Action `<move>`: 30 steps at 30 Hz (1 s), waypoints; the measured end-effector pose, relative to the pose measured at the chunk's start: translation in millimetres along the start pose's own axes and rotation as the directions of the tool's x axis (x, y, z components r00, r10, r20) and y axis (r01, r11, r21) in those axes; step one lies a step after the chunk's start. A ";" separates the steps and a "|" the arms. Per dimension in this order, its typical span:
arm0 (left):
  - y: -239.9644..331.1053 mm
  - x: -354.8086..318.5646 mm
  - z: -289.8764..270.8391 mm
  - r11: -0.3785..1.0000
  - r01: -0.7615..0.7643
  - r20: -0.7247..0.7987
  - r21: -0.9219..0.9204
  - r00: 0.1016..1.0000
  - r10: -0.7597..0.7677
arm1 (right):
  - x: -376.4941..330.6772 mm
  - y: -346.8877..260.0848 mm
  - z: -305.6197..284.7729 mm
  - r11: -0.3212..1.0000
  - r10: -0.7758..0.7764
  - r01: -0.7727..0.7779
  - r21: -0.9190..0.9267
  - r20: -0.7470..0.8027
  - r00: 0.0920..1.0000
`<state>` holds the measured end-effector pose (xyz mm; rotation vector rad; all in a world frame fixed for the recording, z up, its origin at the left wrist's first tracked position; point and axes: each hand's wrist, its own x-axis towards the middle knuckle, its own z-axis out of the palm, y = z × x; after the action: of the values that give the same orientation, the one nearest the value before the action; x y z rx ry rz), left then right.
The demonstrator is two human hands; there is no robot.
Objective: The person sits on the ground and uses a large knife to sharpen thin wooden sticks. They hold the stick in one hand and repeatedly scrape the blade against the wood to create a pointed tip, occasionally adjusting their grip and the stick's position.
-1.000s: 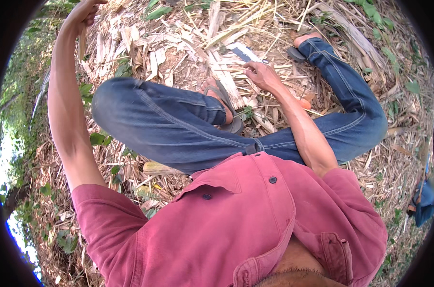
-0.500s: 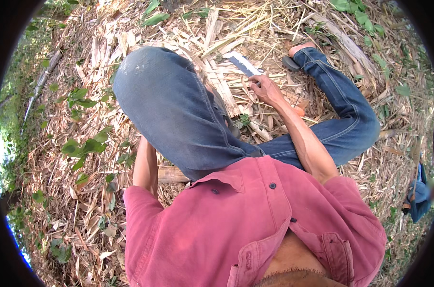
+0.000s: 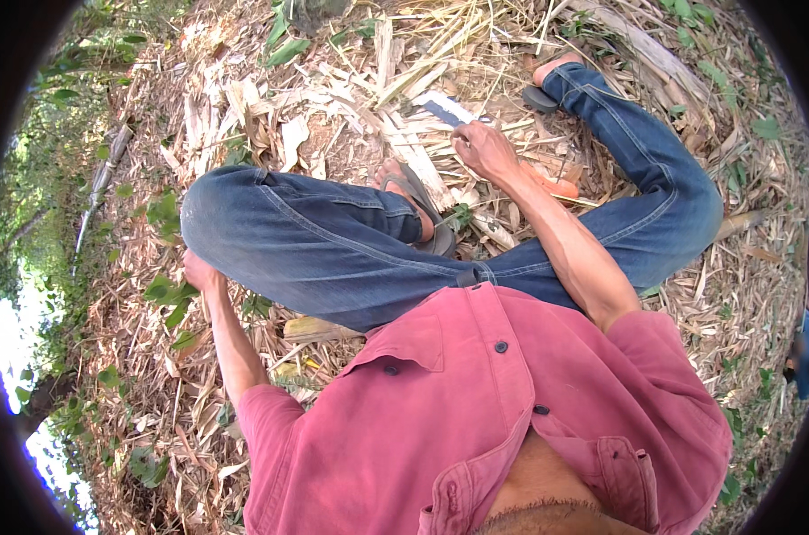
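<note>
My right hand (image 3: pixel 487 150) is closed in a fist in front of my crotch, above the ground between my legs. From its far side a wide-bladed knife (image 3: pixel 449 109) points away to the left, dark with a bright pale strip. Its handle does not show, covered by my fingers. My left hand (image 3: pixel 199 270) hangs low beside my left knee. Its fingers are mostly hidden behind the jeans leg and leaves, so what they hold or touch does not show. Near my right forearm lies an orange object (image 3: pixel 556 185), partly covered by the arm.
I sit with knees apart, a sandalled foot (image 3: pixel 413 196) in the middle and another (image 3: pixel 547 80) far right. Dry leaves and split stalk pieces cover the ground. Pale straw (image 3: pixel 449 45) lies beyond. Leafy green plants (image 3: pixel 165 294) grow at left, and a log (image 3: pixel 641 49) lies far right.
My left knee has swung outward to the left and lower, baring my left foot. My left hand has come out further left. My right hand has turned, its fist now showing the knuckles.
</note>
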<state>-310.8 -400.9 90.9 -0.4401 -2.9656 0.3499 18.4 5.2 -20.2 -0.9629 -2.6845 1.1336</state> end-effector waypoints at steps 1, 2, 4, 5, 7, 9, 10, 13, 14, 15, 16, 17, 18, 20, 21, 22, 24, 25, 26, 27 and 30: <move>-17.1 0.2 -0.8 0.996 0.035 0.076 0.086 0.996 -0.041 | 1.6 0.5 0.3 1.000 0.001 -0.001 0.011 0.007 1.000; -33.4 1.5 -2.1 0.983 0.054 0.150 0.176 0.985 -0.081 | 1.1 0.9 1.0 1.000 0.006 -0.006 0.012 0.009 1.000; -68.3 2.8 -4.3 0.979 0.107 0.250 0.174 0.957 -0.149 | -0.6 1.7 -3.9 1.000 0.024 -0.024 -0.001 0.007 1.000; -139.7 3.7 28.4 0.954 0.110 0.234 0.281 0.956 -0.179 | -1.9 -0.7 -4.6 1.000 0.028 -0.028 -0.007 0.058 0.998; -164.3 -4.0 54.7 0.928 0.134 0.214 0.347 0.952 -0.218 | -1.0 7.4 -11.3 0.996 0.082 -0.076 -0.051 0.127 0.988; -218.7 -30.0 82.7 0.845 -0.076 0.241 0.530 0.969 -0.064 | 0.2 14.0 -16.7 0.995 0.099 -0.095 -0.031 0.161 0.982; -189.1 -20.9 75.0 0.915 0.059 0.240 0.400 0.956 -0.166 | 0.6 21.1 -19.4 0.991 0.135 -0.130 -0.038 0.162 0.978; -135.7 25.8 31.1 0.942 0.328 0.454 -0.067 0.851 -0.264 | 5.6 20.6 -26.6 0.990 0.142 -0.139 -0.028 0.135 0.981; -117.2 38.2 12.8 0.906 0.369 0.496 -0.208 0.838 -0.228 | 4.3 15.9 -28.5 0.991 0.133 -0.134 -0.002 0.130 0.983; -91.6 47.8 -11.2 0.887 0.336 0.479 -0.318 0.864 -0.155 | 5.0 10.3 -30.7 0.985 0.159 -0.167 0.038 0.159 0.974; -66.6 56.6 -35.7 0.854 0.300 0.458 -0.424 0.885 -0.083 | 5.9 7.3 -30.0 0.987 0.144 -0.154 0.048 0.160 0.977; -37.0 57.2 -77.0 0.824 0.228 0.360 -0.518 0.933 -0.032 | 7.8 3.5 -29.1 0.989 0.123 -0.136 0.065 0.166 0.978; -13.2 61.8 -104.2 0.781 0.146 0.255 -0.607 0.967 0.017 | 8.3 -0.1 -27.9 0.990 0.106 -0.120 0.076 0.168 0.980; 27.9 90.5 -152.6 0.730 0.080 0.113 -0.679 0.994 -0.004 | 10.2 -6.9 -29.5 0.990 0.085 -0.105 0.095 0.186 0.979; 44.4 102.4 -180.0 0.412 0.047 0.062 -0.910 0.998 0.023 | 11.4 -10.3 -29.2 0.990 0.064 -0.086 0.111 0.192 0.979; 59.3 118.0 -205.5 0.062 0.084 0.085 -0.995 0.996 0.013 | 11.8 -11.8 -28.8 0.989 0.042 -0.069 0.129 0.202 0.979; 126.5 128.1 -247.3 -0.371 -0.039 -0.081 -0.928 0.992 0.097 | 12.7 -0.4 -32.4 0.988 0.036 -0.064 0.138 0.199 0.979; 147.5 134.7 -260.7 -0.496 -0.046 -0.125 -0.867 0.984 0.127 | 14.0 4.7 -31.3 0.988 0.032 -0.059 0.140 0.191 0.981; 156.6 146.0 -256.9 -0.667 0.018 -0.145 -0.745 0.971 0.189 | 14.5 6.1 -26.7 0.990 0.022 -0.049 0.136 0.189 0.982; 166.9 155.4 -254.4 -0.800 0.095 -0.178 -0.593 0.953 0.245 | 14.1 8.0 -22.0 0.972 0.056 -0.104 0.209 0.225 0.973; 238.2 123.0 -246.8 -0.884 0.123 -0.139 -0.451 0.969 0.205 | 12.4 18.8 -20.4 0.895 0.160 -0.269 0.356 0.307 0.938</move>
<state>-325.0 -90.7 281.6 -0.6332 -1.1941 -3.3219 24.3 35.0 -20.0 -1.1192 -2.4164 1.8903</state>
